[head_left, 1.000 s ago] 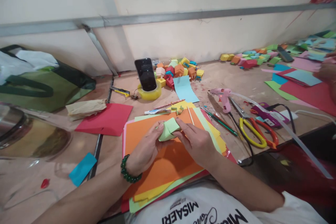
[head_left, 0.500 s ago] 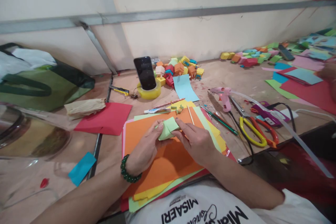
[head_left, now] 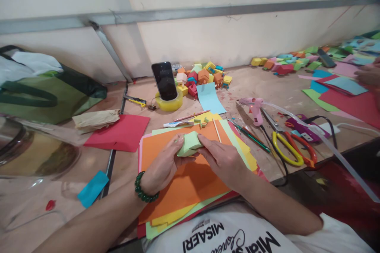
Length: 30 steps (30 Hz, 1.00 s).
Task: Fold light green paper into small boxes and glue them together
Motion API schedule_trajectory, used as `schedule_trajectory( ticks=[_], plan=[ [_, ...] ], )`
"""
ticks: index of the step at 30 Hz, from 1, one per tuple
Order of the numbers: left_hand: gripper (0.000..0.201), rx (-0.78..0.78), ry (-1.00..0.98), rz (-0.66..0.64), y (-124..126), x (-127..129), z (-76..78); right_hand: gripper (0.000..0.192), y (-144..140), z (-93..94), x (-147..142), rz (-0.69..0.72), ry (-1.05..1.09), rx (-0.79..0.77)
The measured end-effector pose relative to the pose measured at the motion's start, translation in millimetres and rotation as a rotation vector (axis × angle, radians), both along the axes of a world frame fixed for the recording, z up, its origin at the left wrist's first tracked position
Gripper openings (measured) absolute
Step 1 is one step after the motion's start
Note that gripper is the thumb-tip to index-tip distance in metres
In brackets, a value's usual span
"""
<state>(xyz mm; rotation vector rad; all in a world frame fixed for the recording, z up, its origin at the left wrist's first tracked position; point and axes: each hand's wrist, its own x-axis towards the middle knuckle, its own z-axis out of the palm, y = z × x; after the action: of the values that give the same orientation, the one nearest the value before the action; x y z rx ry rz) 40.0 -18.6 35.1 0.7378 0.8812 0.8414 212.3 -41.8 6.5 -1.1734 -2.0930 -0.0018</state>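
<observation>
A folded light-green paper box [head_left: 189, 144] is held between my two hands, above a stack of coloured paper [head_left: 184, 189] with an orange sheet on top. My left hand [head_left: 166, 162], with a green bead bracelet at the wrist, grips the box's left side, thumb on top. At its right edge, my right hand [head_left: 221, 160] pinches the paper between thumb and fingers. Small green paper pieces [head_left: 203, 123] and a thin white stick [head_left: 216, 131] lie on the stack just beyond the box. A white tube [head_left: 178, 124] rests at the stack's far edge.
Behind the stack, a phone [head_left: 164, 81] leans in a yellow tape roll [head_left: 169, 102] beside a heap of folded paper boxes [head_left: 203, 76]. To the right lie a pink glue gun [head_left: 253, 110], yellow-handled scissors [head_left: 286, 148] and a purple power strip [head_left: 307, 128]. A green bag [head_left: 32, 99] stands left.
The flaps on the light-green paper have been pressed down, and its top now looks smoother and more box-like. Both hands remain in nearly the same place.
</observation>
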Motion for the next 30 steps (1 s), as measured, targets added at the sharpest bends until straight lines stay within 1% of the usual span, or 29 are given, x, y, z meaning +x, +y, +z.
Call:
schedule_trajectory(
  ticks=[3, 6, 9, 12, 15, 20, 24, 27, 30],
  plan=[
    [0.033, 0.04, 0.026, -0.003, -0.2, -0.4, 0.7, 0.034, -1.5, 3.3, -0.3, -0.021, -0.041, 0.05],
    [0.037, 0.108, 0.051, -0.022, 0.1, -2.2, 0.8, 0.034, -3.7, 8.5, 0.1, -0.039, -0.02, 0.073],
    [0.036, 0.18, 0.107, -0.062, 0.1, -5.1, -0.2, 0.034, -5.3, 11.6, 0.6, 0.005, 0.024, 0.094],
    [0.034, 0.212, 0.149, -0.091, -0.6, -7.1, -1.9, 0.036, -6.2, 10.1, 0.8, 0.028, 0.012, 0.122],
    [0.036, 0.21, 0.152, -0.099, -1.2, -6.9, -2.4, 0.036, -6.8, 6.6, 0.6, 0.032, -0.02, 0.148],
    [0.039, 0.209, 0.134, -0.085, -1.4, -4.9, -0.7, 0.038, -7.7, 5.2, -0.9, 0.016, -0.022, 0.118],
    [0.042, 0.193, 0.14, -0.057, -2.6, -4.3, -0.9, 0.042, -7.5, 6.1, -4.0, 0.004, -0.037, 0.194],
    [0.044, 0.182, 0.142, -0.039, -3.1, -3.2, -1.6, 0.041, -8.1, 7.3, -6.1, -0.002, -0.082, 0.256],
    [0.046, 0.148, 0.111, -0.026, -2.6, -2.0, -1.3, 0.042, -9.8, 9.5, -6.4, 0.008, -0.08, 0.243]
  ],
)
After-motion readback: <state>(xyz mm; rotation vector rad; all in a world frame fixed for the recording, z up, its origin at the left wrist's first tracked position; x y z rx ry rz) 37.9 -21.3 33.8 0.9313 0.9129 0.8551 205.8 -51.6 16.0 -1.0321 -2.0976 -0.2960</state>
